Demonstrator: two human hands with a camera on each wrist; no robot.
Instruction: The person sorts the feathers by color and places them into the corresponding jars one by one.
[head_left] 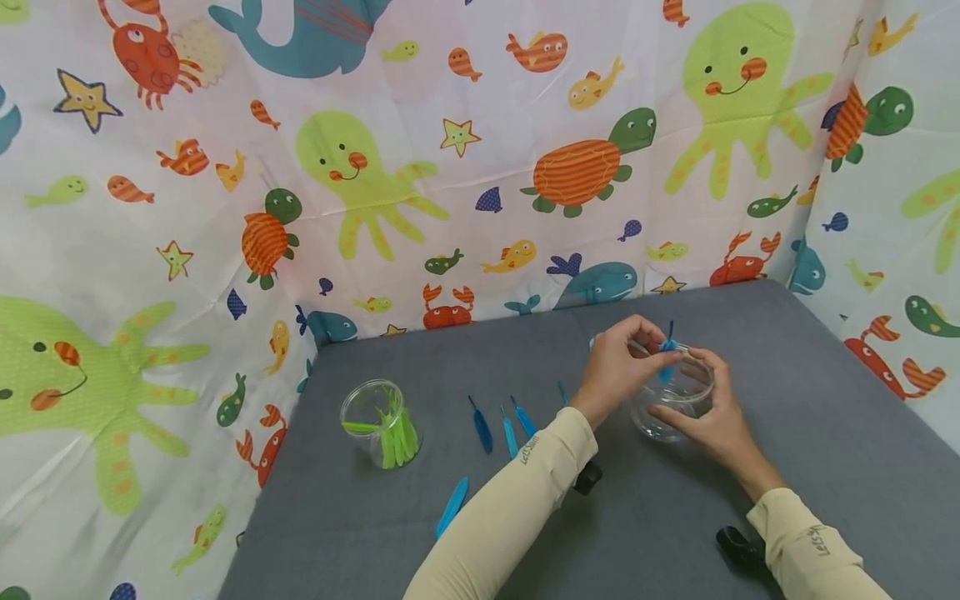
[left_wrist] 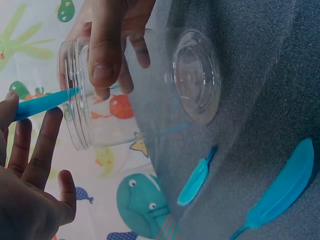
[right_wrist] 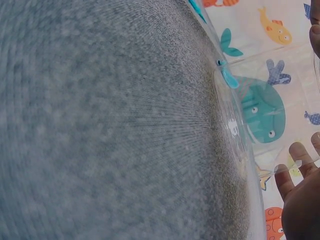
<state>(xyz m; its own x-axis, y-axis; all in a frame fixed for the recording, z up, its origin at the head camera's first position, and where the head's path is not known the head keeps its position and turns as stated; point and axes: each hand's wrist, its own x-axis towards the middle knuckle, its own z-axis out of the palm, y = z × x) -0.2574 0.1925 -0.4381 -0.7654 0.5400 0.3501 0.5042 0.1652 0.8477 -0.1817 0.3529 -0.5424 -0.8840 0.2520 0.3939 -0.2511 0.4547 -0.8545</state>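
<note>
My left hand [head_left: 617,367] pinches a blue feather [head_left: 667,367] at the mouth of a clear jar [head_left: 658,430]. In the left wrist view, part of this feather [left_wrist: 45,104] shows between the left fingers and the jar's rim. My right hand [head_left: 716,412] grips the jar near its top, with thumb and fingers on opposite sides. The jar stands upright on the grey table. In the right wrist view, the jar's wall [right_wrist: 270,150] is seen through, and the right hand [right_wrist: 302,205] shows only in part.
Several more blue feathers lie on the grey table [head_left: 322,525], including a dark blue feather [head_left: 482,429] and a lighter feather [head_left: 452,506] by the left sleeve. Another clear jar [head_left: 360,408] at the left holds green feathers [head_left: 400,437]. A patterned curtain [head_left: 480,233] hangs behind.
</note>
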